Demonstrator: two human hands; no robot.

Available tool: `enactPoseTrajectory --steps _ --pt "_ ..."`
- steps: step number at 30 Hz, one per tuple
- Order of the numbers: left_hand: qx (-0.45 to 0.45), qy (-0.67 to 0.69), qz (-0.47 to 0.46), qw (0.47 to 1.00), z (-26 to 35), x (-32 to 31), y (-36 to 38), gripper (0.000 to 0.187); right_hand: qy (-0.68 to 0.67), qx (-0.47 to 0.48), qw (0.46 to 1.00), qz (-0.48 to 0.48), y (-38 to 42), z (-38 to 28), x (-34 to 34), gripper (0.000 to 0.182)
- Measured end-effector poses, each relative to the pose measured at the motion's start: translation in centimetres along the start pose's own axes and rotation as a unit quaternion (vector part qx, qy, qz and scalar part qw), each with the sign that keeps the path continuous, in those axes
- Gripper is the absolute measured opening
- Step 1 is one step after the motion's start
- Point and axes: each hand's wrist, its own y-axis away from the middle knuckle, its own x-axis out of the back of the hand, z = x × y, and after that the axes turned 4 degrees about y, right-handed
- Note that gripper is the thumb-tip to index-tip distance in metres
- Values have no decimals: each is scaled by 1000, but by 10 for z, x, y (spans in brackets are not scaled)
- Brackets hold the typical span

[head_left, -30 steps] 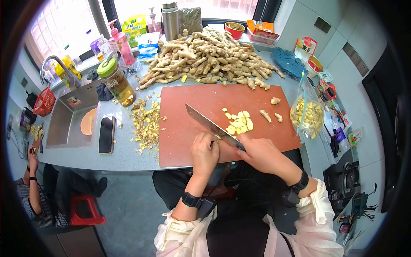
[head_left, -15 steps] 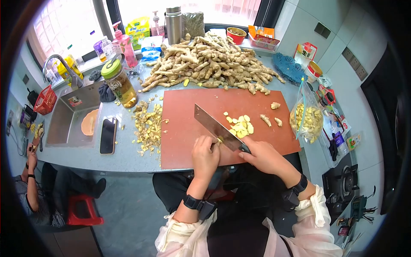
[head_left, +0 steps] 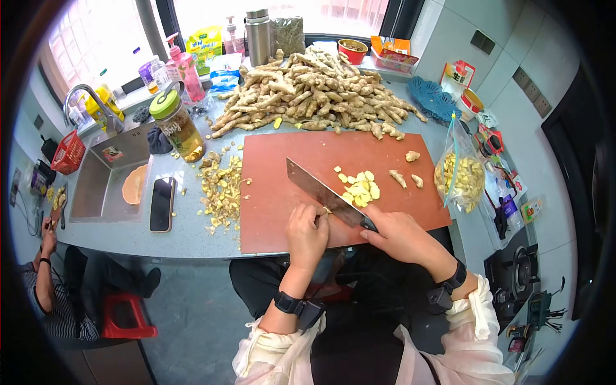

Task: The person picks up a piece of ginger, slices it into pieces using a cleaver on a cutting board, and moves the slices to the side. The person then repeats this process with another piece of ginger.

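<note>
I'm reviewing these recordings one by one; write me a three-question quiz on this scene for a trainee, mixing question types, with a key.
1. Which hand grips the cleaver?
2. True or false: the phone lies on the counter, to the left of the cutting board.
3. How many loose ginger knobs lie on the cutting board to the right of the sliced ginger?
A) One
B) Three
C) Six

Key:
1. The right hand.
2. True.
3. B.

From afar, I see room on the cutting board (head_left: 264, 192) left of the cleaver (head_left: 321, 188); a ginger heap (head_left: 314, 93) blocks beyond.
</note>
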Motion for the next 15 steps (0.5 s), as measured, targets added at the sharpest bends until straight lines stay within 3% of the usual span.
enactPoseTrajectory --steps 15 --pt "13 23 -16 1000 1 2 0 6 -42 7 998 42 -17 13 -26 32"
